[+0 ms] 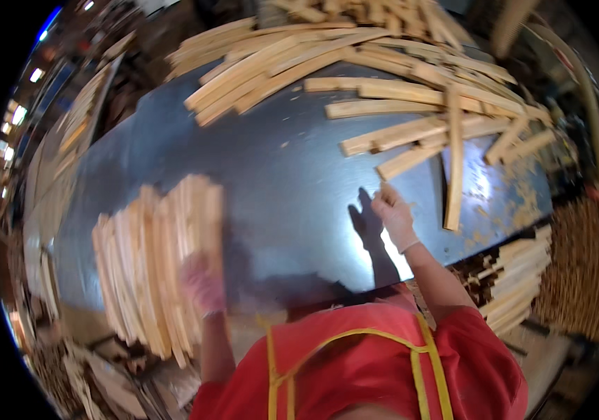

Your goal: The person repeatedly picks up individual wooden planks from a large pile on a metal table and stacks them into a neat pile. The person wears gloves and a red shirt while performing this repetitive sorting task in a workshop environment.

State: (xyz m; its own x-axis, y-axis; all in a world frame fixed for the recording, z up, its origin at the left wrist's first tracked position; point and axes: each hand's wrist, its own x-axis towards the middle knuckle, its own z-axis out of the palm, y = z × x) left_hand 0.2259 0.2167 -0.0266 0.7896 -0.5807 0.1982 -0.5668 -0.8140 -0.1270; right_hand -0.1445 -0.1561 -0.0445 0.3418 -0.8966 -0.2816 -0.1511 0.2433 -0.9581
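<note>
Touching aligned wooden strips (149,259), blurred left hand (203,283), right hand (393,215) near loose slat (410,161)

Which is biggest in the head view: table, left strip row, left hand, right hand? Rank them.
1. Table
2. Left strip row
3. Left hand and right hand: too alike to rank; the left is blurred.

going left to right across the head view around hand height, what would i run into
Row of wood strips, left hand over its right edge, right hand, single strip lying near to far, stack of pale strips, stack of browner strips.
</note>
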